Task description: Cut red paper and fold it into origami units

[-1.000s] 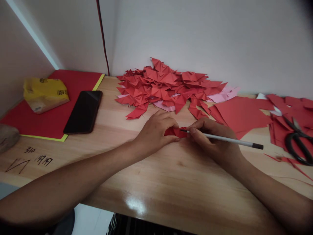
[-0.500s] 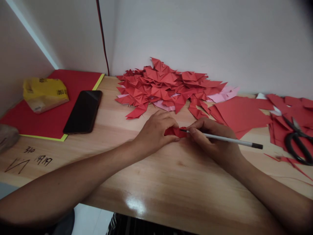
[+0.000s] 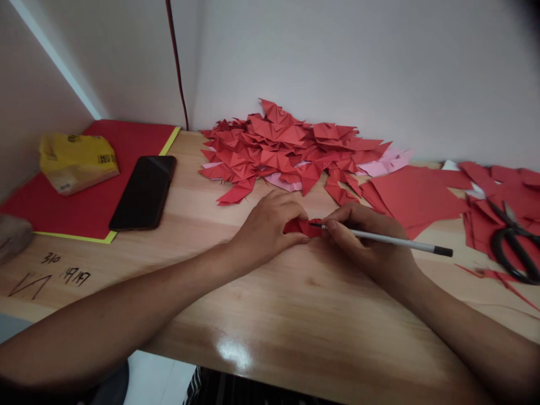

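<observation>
A small folded red paper piece [image 3: 300, 226] lies on the wooden table [image 3: 270, 304] between my two hands. My left hand [image 3: 268, 228] has its fingers curled and pressed down on the piece's left side. My right hand [image 3: 366, 242] is closed around a thin white pen [image 3: 396, 241] with a black cap, and the pen's tip rests on the red piece. Part of the paper is hidden under my fingers.
A heap of folded red and pink paper shapes [image 3: 291, 147] lies by the wall. Flat red sheets [image 3: 415, 197] and black scissors [image 3: 514, 243] are at the right. A black phone [image 3: 144, 192] and a yellow packet [image 3: 76, 162] rest on red card [image 3: 84, 208] at the left.
</observation>
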A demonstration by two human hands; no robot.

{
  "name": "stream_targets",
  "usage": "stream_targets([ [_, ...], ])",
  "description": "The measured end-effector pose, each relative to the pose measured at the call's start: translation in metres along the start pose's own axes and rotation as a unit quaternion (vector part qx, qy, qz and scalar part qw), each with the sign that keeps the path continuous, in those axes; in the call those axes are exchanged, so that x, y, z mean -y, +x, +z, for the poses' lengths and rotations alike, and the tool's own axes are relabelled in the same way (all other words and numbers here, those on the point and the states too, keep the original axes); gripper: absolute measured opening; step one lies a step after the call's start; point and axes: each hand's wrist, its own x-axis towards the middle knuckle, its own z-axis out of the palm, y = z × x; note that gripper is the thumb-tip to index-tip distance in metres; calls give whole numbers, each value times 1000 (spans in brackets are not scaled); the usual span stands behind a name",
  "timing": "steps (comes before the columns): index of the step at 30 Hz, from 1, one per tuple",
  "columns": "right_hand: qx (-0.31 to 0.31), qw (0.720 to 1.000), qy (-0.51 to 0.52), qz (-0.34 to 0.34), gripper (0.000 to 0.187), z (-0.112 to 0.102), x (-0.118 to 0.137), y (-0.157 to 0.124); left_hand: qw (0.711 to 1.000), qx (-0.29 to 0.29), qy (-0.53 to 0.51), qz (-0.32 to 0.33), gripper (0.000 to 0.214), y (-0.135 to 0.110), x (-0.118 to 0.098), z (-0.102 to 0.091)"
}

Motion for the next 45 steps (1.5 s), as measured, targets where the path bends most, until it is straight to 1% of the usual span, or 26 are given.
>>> stream_targets([
  [5,0,1000,-6,-2,13,0,1,1,1000,-3,0,-2,15,-1,0,0],
  [12,-19,1000,12,-6,13,-1,2,-2,1000,-4,-8,-8,16,-1,-1,0],
  [23,6,1000,18,-6,11,-1,2,-1,1000,-7,-8,1,16,0,0,1],
  [33,6,1000,1,-28,11,0,-2,0,1000,-7,-8,0,15,-1,0,1],
  [39,13,999,13,-28,12,1,-1,0,1000,-11,-7,3,17,0,0,1],
  [45,21,999,3,-24,12,0,-4,0,1000,-11,-10,-1,15,-1,-1,1],
])
